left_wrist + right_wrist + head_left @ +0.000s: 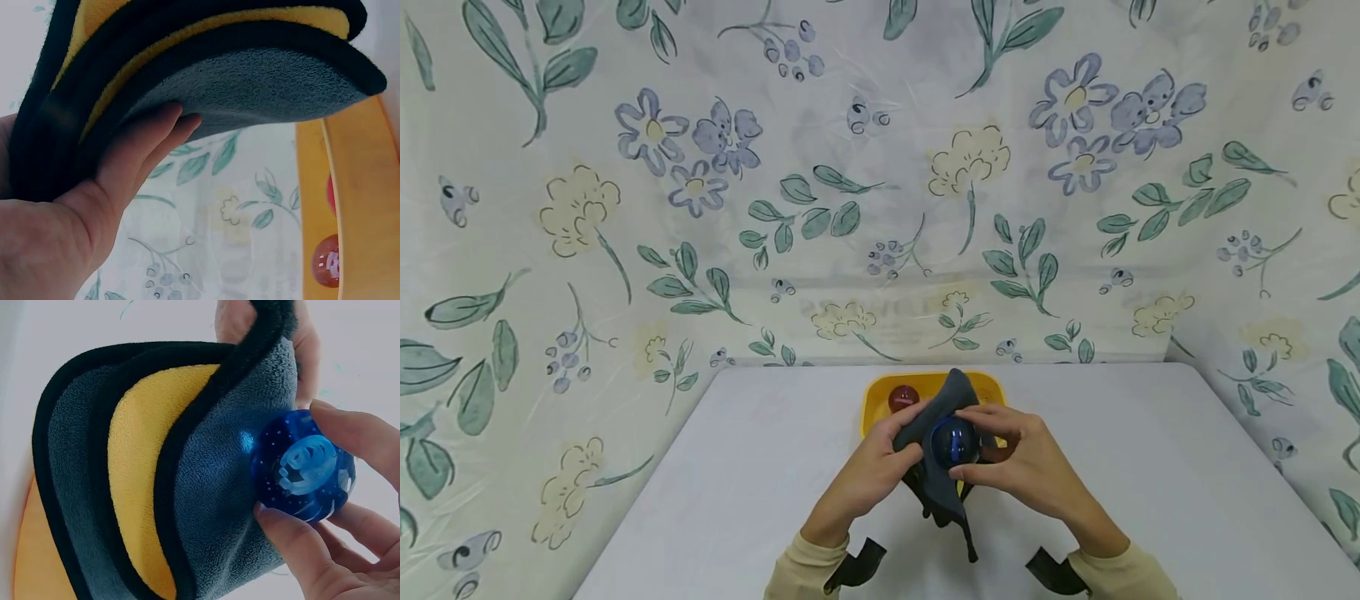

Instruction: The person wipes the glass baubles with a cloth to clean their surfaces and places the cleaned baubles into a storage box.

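A clear blue ball [303,465] with a pale figure and small bubbles inside is pinched between the thumb and fingers of my right hand [1026,458]. It lies against the grey side of a folded cloth [212,469], which has a yellow reverse and black edging. My left hand [876,462] grips that cloth, thumb on the near side in the head view, with part of the hand hidden behind it. In the left wrist view the cloth [250,81] droops over the hand. Both hands are held up in front of a yellow tray.
The yellow tray [874,398] stands on the white table [760,450], partly hidden behind the cloth. A dark red ball [903,398] lies in it at the left. A flower-patterned sheet [865,208] hangs behind the table and along its sides.
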The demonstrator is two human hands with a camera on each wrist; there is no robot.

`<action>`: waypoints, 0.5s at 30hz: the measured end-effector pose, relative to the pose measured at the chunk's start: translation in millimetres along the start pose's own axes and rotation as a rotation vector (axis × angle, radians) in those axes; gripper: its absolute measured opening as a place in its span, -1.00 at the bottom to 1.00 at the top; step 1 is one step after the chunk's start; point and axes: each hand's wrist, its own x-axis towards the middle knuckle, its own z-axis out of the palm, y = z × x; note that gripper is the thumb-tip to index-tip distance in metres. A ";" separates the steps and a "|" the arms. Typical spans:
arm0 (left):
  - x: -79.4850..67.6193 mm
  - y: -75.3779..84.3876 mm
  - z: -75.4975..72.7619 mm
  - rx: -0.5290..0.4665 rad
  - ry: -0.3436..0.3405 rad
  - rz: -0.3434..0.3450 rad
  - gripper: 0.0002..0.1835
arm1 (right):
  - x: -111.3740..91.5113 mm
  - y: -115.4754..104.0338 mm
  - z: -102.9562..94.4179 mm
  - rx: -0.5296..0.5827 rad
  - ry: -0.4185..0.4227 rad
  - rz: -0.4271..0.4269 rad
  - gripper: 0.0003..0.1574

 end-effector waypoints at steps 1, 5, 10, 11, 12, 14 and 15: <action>0.0 -0.5 0.1 -0.003 0.003 -0.003 -0.31 | -0.1 0.3 0.3 0.004 0.005 0.001 -0.27; 0.0 -0.7 1.0 -0.004 0.002 -0.004 -0.33 | 0.0 1.3 0.1 0.010 0.026 -0.014 -0.27; 0.0 -1.4 2.9 0.013 -0.022 -0.011 -0.35 | 0.9 2.6 -1.6 0.010 0.051 -0.016 -0.25; 0.1 -1.3 3.4 0.016 -0.023 -0.018 -0.35 | 1.3 2.7 -2.0 0.013 0.056 -0.011 -0.25; -0.1 -1.3 3.9 0.019 -0.025 -0.021 -0.35 | 1.7 2.8 -2.2 0.015 0.061 -0.008 -0.25; -0.1 -1.3 4.6 0.019 -0.028 -0.028 -0.35 | 2.5 3.3 -3.0 0.018 0.065 -0.010 -0.25; -0.1 -1.1 4.9 0.020 -0.028 -0.032 -0.35 | 2.9 3.7 -3.4 0.020 0.066 -0.014 -0.26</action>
